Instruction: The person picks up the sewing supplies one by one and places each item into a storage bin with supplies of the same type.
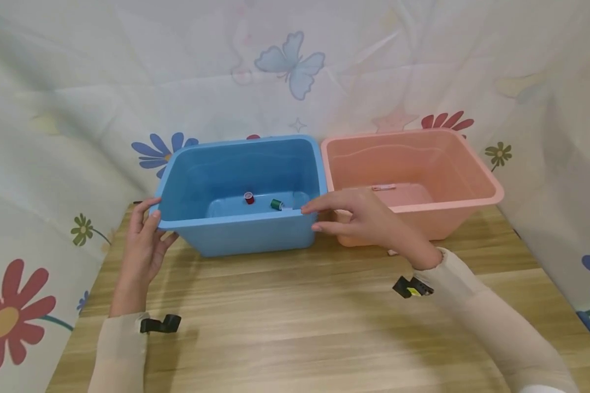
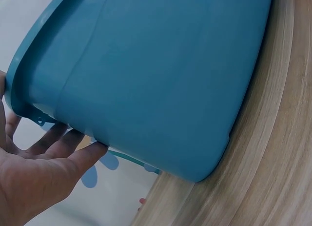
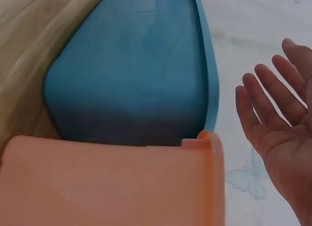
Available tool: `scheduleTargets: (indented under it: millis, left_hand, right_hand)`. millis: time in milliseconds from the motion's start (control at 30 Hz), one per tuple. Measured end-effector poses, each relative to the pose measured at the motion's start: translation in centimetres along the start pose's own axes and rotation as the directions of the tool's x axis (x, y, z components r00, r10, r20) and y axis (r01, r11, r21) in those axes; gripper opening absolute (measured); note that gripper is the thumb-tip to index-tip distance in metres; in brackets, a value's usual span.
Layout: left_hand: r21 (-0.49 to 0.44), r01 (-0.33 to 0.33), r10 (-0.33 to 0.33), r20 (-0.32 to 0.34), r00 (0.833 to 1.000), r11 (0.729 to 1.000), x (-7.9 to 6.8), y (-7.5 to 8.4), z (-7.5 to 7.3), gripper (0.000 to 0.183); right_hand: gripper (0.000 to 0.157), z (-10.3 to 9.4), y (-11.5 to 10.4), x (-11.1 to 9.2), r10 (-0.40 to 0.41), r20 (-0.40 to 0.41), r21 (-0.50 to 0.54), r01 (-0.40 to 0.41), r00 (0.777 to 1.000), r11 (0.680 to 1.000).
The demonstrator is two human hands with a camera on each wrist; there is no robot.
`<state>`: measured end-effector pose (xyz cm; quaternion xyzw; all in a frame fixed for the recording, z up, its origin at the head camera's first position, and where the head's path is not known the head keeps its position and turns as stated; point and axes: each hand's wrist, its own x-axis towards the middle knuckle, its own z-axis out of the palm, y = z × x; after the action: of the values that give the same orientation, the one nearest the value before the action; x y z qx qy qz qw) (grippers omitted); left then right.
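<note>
My left hand [image 1: 142, 245] holds the near left corner of a blue plastic bin [image 1: 255, 234], thumb over the rim and fingers against the side below it. In the left wrist view, the fingers [image 2: 66, 147] of that hand lie along the bin's outer wall. Over the bin's near right corner hovers my right hand [image 1: 361, 218], fingers extended and palm bare in the right wrist view. Inside the blue bin are a small red spool [image 1: 248, 198] and a green spool [image 1: 276, 204], with a whitish bit beside the green one.
A pink bin [image 1: 423, 222] stands against the blue bin's right side, with a small pink-and-white item [image 1: 383, 187] inside. Both rest on a wooden table [image 1: 275, 322]. Behind them hangs a patterned curtain [image 1: 192, 71]. A small pale object [image 1: 392, 252] lies under my right wrist.
</note>
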<state>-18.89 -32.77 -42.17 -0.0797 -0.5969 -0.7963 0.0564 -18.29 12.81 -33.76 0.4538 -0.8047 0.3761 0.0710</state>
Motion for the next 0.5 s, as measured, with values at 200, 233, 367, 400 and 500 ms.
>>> scheduleTargets:
  millis: [200,233,367,400,500]
  left_hand:
    - [-0.01,0.003,-0.002,0.0,1.0,1.0,0.1,0.0,0.1,0.043]
    - [-0.009,0.002,-0.002,0.0,1.0,1.0,0.1,0.0,0.1,0.043]
    - [-0.004,-0.007,0.007,-0.005,1.0,1.0,0.1,-0.2,0.1,0.041]
    - [-0.003,-0.011,0.011,-0.006,1.0,1.0,0.1,-0.2,0.1,0.041]
    - [-0.008,-0.02,0.02,-0.011,1.0,1.0,0.1,-0.1,0.1,0.04]
  right_hand:
    - [0.038,0.4,0.6,-3.3,0.055,0.038,0.0,-0.055,0.998,0.998]
    - [0.037,0.4,0.7,-3.9,0.08,0.04,-0.001,-0.08,0.996,0.997]
    - [0.037,0.2,1.4,-6.0,0.149,0.004,0.0,-0.149,0.989,0.989]
    - [0.037,0.1,1.6,-6.3,0.155,-0.011,-0.001,-0.155,0.988,0.988]
    - [0.039,-0.3,1.9,-7.1,0.164,-0.044,0.005,-0.164,0.985,0.986]
